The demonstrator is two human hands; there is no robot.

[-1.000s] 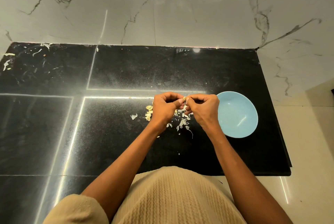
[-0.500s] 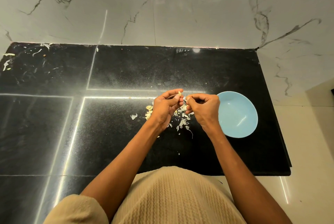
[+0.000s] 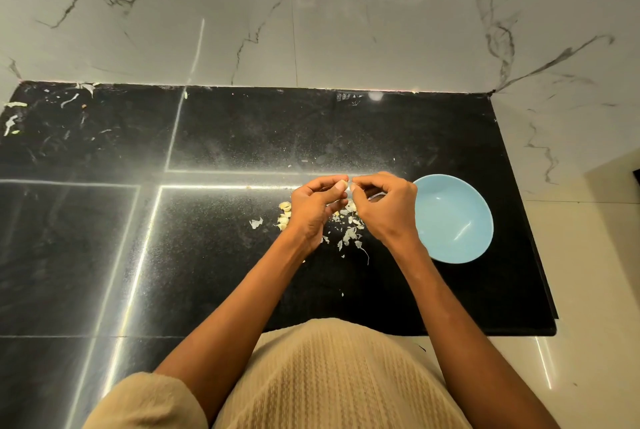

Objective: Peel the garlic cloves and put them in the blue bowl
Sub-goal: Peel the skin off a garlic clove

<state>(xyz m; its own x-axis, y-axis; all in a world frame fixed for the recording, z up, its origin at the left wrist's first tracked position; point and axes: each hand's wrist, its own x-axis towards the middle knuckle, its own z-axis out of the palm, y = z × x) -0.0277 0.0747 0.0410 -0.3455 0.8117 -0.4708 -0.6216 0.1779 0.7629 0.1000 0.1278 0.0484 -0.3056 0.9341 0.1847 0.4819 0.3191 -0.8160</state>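
My left hand (image 3: 317, 206) and my right hand (image 3: 384, 208) meet fingertip to fingertip above the black counter (image 3: 207, 248). Between them they pinch a small pale garlic clove (image 3: 349, 185), mostly hidden by the fingers. Unpeeled cloves (image 3: 284, 213) lie in a small heap just left of my left hand. Loose white skins (image 3: 349, 231) are scattered under and in front of both hands. The blue bowl (image 3: 453, 220) stands right of my right hand and looks empty inside.
A marble wall (image 3: 311, 12) rises behind the counter. The counter's right edge (image 3: 530, 220) drops to a pale floor. White scraps (image 3: 14, 116) lie at the far left back corner. A single skin flake (image 3: 256, 222) sits left of the heap.
Both hands stayed in place above the skins. My left fingers, raised with a bit of skin half a second ago, have closed back against my right fingertips on the clove.
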